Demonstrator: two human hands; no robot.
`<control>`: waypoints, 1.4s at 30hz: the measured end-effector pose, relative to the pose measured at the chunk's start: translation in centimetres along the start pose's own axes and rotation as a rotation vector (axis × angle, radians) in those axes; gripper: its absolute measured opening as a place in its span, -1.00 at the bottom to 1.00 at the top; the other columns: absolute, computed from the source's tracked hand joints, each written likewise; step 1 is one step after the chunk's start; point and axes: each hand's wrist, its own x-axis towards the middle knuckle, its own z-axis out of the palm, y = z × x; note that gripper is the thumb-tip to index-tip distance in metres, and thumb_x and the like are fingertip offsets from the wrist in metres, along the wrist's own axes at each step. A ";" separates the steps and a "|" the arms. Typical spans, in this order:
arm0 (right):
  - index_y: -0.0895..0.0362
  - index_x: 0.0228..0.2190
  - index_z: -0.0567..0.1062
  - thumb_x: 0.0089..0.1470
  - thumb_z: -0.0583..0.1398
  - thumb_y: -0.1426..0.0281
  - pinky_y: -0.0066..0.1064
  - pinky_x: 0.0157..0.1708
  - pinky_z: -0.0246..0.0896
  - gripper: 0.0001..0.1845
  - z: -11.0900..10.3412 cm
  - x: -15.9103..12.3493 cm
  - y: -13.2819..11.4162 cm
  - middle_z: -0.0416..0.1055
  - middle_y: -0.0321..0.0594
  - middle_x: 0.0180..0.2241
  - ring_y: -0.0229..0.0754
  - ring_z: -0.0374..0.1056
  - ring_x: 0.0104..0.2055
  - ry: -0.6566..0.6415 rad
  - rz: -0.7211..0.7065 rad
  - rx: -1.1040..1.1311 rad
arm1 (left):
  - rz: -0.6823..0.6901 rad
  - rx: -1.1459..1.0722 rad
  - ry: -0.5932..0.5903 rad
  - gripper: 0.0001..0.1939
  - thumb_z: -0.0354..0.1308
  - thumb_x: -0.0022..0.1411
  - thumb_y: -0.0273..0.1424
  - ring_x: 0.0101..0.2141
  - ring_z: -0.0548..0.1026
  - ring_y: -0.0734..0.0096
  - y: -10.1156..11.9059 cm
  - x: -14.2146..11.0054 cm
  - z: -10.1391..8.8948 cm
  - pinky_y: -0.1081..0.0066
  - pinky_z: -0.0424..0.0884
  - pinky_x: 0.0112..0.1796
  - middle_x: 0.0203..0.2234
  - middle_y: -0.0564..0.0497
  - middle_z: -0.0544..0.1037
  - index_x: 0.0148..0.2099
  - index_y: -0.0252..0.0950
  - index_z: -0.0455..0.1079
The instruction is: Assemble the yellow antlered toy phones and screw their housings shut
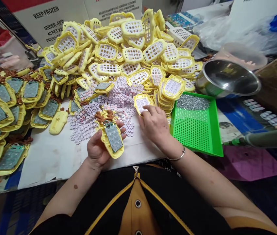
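Note:
My left hand (99, 147) is closed around a yellow toy-phone half (114, 140) with brown antlers at its top and a grey-green circuit board inside, which faces up. My right hand (154, 124) has its fingers curled onto the near edge of a yellow toy-phone front shell (141, 100) fitted with pale keys. The thumb is mostly hidden behind the hand. Beside that shell stands a stack of similar keyed shells (172, 88). Between and beyond my hands lie loose sheets of pale purple keys (104, 104).
A big heap of yellow front shells (131, 55) fills the back. Board-fitted halves (1, 114) crowd the left, near a plain yellow shell (58, 122). On the right are a green tray (194, 142) with small metal screws (193, 101), a steel bowl (226, 81) and a purple sheet (253, 163).

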 end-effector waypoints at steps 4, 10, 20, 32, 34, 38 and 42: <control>0.19 -0.40 0.52 0.20 0.15 0.43 -0.19 -0.11 0.22 -0.82 -1.7 -1.6 -2.2 0.56 -0.01 -0.16 -0.06 0.35 -0.15 0.076 -0.214 0.131 | 0.040 -0.048 -0.020 -0.26 0.39 -0.13 -0.13 0.14 0.42 -0.20 0.0 0.0 0.5 -0.03 0.32 0.16 0.03 -0.24 0.56 0.10 -0.36 0.46; 0.16 -0.31 0.54 0.19 0.17 0.47 -0.14 0.20 0.10 -0.88 -2.8 -3.0 -4.0 0.55 -0.11 -0.04 -0.07 0.36 0.06 0.035 -0.430 0.174 | 0.060 -0.042 0.027 -0.38 0.43 -0.13 -0.21 -0.16 0.62 0.15 0.6 -0.2 1.2 0.32 0.53 -0.14 -0.17 -0.06 0.67 0.03 -0.26 0.53; 0.08 -0.03 0.46 0.21 0.19 0.18 -0.10 0.11 0.31 -0.65 -3.2 -3.7 -1.3 0.43 0.00 0.05 -0.08 0.37 0.11 0.007 0.388 1.147 | 0.153 -0.012 0.070 -0.42 0.39 -0.14 -0.12 -0.20 0.62 0.04 1.7 -0.6 1.5 0.17 0.55 -0.14 -0.24 -0.07 0.68 -0.03 -0.20 0.55; -0.03 -0.06 0.52 0.10 0.26 0.03 -0.14 0.02 0.40 -0.57 -1.7 -4.5 -3.7 0.52 -0.20 0.01 -0.12 0.46 -0.03 -0.797 0.911 2.267 | -0.047 0.044 -0.038 -0.51 0.36 -0.13 -0.11 -0.16 0.61 -0.09 1.1 -0.6 0.8 0.03 0.50 -0.05 -0.30 -0.11 0.68 -0.16 -0.30 0.60; -0.06 0.00 0.48 0.07 0.29 0.05 -0.14 0.06 0.37 -0.52 -1.6 -4.6 -3.7 0.50 -0.20 0.05 -0.11 0.46 0.00 -0.818 0.884 2.289 | -0.072 0.053 -0.046 -0.51 0.36 -0.13 -0.11 -0.10 0.59 -0.14 1.0 -0.5 1.0 -0.01 0.45 0.02 -0.29 -0.15 0.68 -0.19 -0.34 0.61; -0.07 0.06 0.44 -0.10 0.41 0.10 -0.12 0.18 0.26 -0.32 -1.5 -4.6 -3.8 0.49 -0.18 0.07 -0.04 0.40 0.12 -0.790 0.851 2.273 | -0.071 0.063 -0.064 -0.49 0.37 -0.17 -0.12 0.03 0.51 -0.22 1.2 -0.5 1.3 -0.03 0.35 0.12 -0.28 -0.18 0.67 -0.21 -0.38 0.60; -0.04 0.03 0.46 -0.16 0.44 0.10 -0.11 0.21 0.21 -0.30 -1.3 -4.5 -3.9 0.48 -0.16 0.08 -0.04 0.39 0.13 -0.658 0.853 2.152 | -0.027 0.085 -0.005 -0.49 0.36 -0.10 -0.17 0.10 0.46 -0.15 1.6 -0.6 1.2 0.07 0.38 0.10 -0.10 -0.20 0.64 -0.12 -0.38 0.58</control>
